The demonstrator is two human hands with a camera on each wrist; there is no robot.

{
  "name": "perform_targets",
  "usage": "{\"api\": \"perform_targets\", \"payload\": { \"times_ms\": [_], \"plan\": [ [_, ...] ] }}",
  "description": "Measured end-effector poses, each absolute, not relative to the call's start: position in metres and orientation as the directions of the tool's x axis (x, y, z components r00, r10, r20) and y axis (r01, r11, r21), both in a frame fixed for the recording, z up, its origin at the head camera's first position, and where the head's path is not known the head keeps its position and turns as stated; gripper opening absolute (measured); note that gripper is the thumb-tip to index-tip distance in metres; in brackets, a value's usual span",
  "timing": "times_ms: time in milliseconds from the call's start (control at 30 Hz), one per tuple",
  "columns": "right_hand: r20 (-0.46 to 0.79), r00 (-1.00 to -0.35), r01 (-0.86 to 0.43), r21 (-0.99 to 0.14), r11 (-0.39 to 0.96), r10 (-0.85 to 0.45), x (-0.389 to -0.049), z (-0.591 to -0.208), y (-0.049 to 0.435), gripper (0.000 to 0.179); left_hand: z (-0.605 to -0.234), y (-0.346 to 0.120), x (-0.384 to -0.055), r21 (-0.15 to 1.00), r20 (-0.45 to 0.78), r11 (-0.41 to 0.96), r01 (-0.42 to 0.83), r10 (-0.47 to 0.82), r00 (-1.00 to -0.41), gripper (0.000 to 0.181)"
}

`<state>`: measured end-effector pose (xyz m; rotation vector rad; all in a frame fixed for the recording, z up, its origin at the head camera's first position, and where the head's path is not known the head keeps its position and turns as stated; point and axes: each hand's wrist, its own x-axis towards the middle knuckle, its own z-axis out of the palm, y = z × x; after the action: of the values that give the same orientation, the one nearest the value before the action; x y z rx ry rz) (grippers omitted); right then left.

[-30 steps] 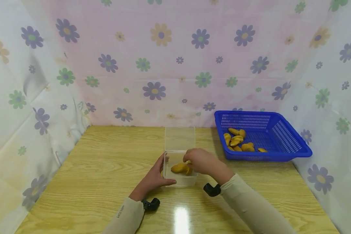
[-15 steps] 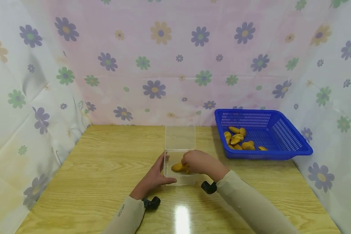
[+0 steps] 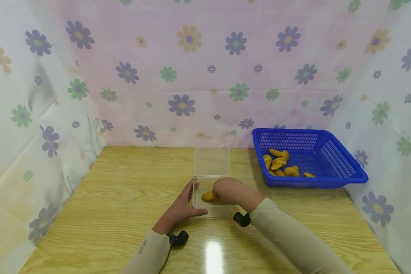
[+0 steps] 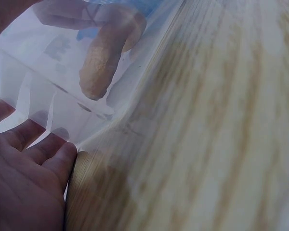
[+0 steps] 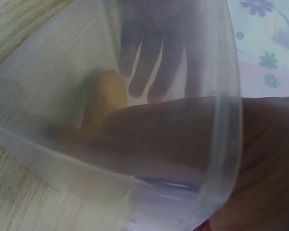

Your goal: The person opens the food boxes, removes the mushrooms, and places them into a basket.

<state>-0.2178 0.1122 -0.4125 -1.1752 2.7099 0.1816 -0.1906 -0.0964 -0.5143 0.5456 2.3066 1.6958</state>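
Note:
A clear plastic box (image 3: 217,212) stands on the table with its lid (image 3: 211,161) folded back behind it. My left hand (image 3: 179,207) holds its left end, thumb along the front wall and fingers toward the back. Inside the box is a yellow-brown, rounded, elongated piece (image 3: 207,196), also visible through the plastic in the left wrist view (image 4: 100,67). Reaching in over the right side, my right hand (image 3: 234,192) holds the piece's right part, and covers it in the head view. In the right wrist view the piece (image 5: 106,94) shows beside the fingers, through the cloudy wall.
At the back right stands a blue perforated basket (image 3: 342,152), with several similar yellow-brown pieces (image 3: 278,164) mostly at its left side. The wooden table (image 3: 130,179) is bounded by flower-printed cloth (image 3: 205,102) at the back and both sides.
My right hand has moved lower and slightly left into the box, covering more of the yellow-brown piece. My left hand keeps its hold on the box.

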Motion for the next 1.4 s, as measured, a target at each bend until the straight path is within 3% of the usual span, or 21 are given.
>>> {"api": "perform_targets", "payload": {
  "times_ms": [467,1400],
  "plan": [
    [-0.225,-0.674,-0.731,0.07,0.679,-0.703,-0.219,-0.414,0.11,0.015,-0.516,-0.095,-0.19,0.941,0.05,0.285,0.184,0.421,-0.906,0.117],
    [-0.206,-0.643,-0.748,-0.041,0.663,-0.738,-0.214,-0.402,0.121,0.014,-0.513,-0.096,-0.192,0.944,0.036,0.283,0.168,0.42,-0.907,0.119]
  ]
}}
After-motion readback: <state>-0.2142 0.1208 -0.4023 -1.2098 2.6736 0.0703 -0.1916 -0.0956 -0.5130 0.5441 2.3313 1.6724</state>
